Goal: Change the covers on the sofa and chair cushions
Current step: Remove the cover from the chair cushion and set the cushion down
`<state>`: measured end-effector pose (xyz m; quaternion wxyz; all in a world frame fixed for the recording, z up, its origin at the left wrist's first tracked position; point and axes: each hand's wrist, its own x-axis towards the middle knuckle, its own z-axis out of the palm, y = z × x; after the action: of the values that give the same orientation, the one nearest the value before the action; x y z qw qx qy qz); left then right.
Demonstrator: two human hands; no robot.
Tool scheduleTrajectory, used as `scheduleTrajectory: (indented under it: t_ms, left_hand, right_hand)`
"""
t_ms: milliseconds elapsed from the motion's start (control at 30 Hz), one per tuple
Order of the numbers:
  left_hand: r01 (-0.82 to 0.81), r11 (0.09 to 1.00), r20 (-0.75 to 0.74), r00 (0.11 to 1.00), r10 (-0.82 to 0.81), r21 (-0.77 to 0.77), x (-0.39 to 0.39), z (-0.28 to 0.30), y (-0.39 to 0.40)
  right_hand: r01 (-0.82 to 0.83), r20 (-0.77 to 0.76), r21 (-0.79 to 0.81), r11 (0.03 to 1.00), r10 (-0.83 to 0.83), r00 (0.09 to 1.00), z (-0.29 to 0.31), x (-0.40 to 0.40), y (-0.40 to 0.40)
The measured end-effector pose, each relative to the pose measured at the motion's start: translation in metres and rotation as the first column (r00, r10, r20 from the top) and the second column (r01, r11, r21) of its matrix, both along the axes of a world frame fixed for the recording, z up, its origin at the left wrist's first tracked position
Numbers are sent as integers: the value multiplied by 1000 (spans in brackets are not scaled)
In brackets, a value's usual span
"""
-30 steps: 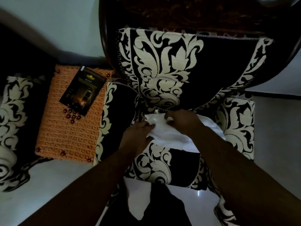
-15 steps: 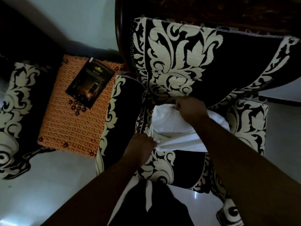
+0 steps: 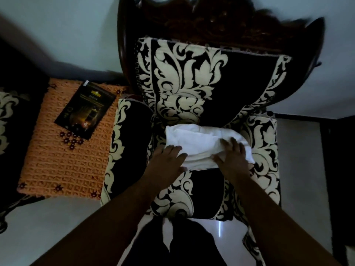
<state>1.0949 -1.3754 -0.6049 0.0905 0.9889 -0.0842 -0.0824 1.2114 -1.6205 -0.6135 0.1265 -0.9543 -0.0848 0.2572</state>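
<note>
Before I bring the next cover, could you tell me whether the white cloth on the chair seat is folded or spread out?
Folded: the white cloth lies as a compact bundle on the chair seat, both hands flat on it.

- Back cushion cover (image 3: 201, 83): woven cloth, matt, black with cream leaf pattern.
- White cloth (image 3: 199, 141): smooth, soft.
- Orange mat (image 3: 57, 166): rough, waffle-textured knit.
- Chair frame (image 3: 221, 22): dark carved wood.
- Floor (image 3: 230, 233): glossy.

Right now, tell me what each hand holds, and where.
Nothing is gripped. Left hand and right hand lie flat, fingers straight, pressing the folded white cloth's near edge.
</note>
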Motion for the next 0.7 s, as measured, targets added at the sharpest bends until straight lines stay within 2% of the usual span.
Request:
scheduleTrajectory:
  t_ms: [67,133,300,400,467,567,633,700]
  left_hand:
    - [-6,1000,54,999,7,-17,16,7,-12]
    - [-15,1000,32,999,16,-26,35,10,-28]
    - [56,998,-124,990,-60,-31,84,-1,-67]
    - [80,996,-247,965,-86,-37,98,-17,-85]
    - [56,998,-224,973,-64,-41,100,-25,-97]
    - [-51,996,-187,982,37,-70,102,-29,-107]
    - [-127,985,-174,979,105,-116,105,-28,-112]
    - [-212,962,-175,968,182,-173,111,-26,-114]
  right_hand:
    - [-3,10,33,999,2,1000,0,-7,6]
    - [-11,32,77,997,8,999,2,-14,7]
    - [0,105,371,929,-42,994,-1,-13,-28]
    - [-15,101,487,873,-39,994,-6,-3,-62]
    - [4,136,462,887,-76,988,-8,2,-82]
    - [57,235,273,960,-125,964,-13,11,-103]
    - [118,165,257,959,-164,973,-14,15,-113]
    - [161,62,334,929,-192,979,-14,15,-116]
